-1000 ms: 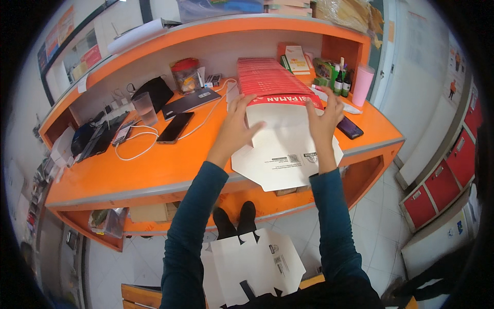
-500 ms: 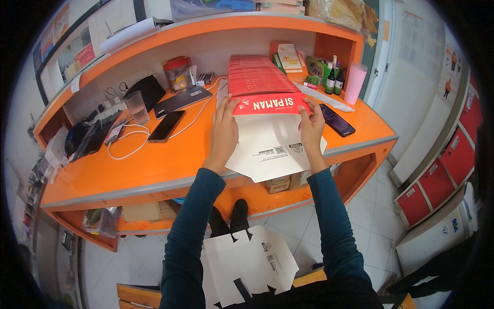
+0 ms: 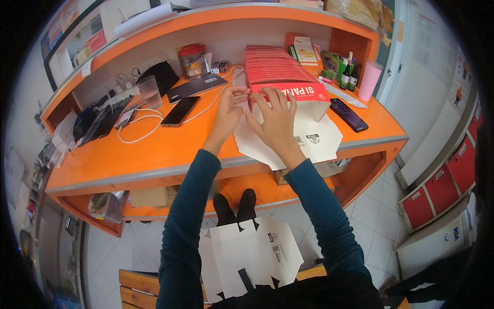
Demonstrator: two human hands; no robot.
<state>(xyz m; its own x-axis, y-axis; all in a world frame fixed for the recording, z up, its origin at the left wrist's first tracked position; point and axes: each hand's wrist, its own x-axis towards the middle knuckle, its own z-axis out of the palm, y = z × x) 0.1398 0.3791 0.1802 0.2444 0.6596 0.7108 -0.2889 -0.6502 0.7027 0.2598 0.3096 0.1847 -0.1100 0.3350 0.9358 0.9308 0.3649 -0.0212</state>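
A partly folded food carton point(image 3: 315, 92) lies at the front of the orange desk, its red wall standing and its white printed flap point(image 3: 327, 136) spread flat over the desk edge. Both hands work at the carton's left corner. My left hand point(image 3: 226, 116) has its fingers curled closed at that corner. My right hand point(image 3: 278, 123) is bent over the red wall, fingers on the outside and thumb toward the inside; what lies under the palm is hidden. Directly behind stands a row of nested red cartons point(image 3: 278, 64). Another flat white carton blank point(image 3: 242, 257) rests on my lap.
On the desk point(image 3: 128, 167) lie one phone point(image 3: 180, 112) at left and another phone point(image 3: 349, 115) at right, with a white cable point(image 3: 208, 105) and a laptop point(image 3: 197, 87). A clear cup point(image 3: 150, 92), a pink tumbler point(image 3: 369, 81) and small bottles point(image 3: 353, 79) stand around the cartons.
The carton's right side wall now stands folded up. My right hand has moved from the right corner across to the left one, beside my left hand. The view has shifted slightly.
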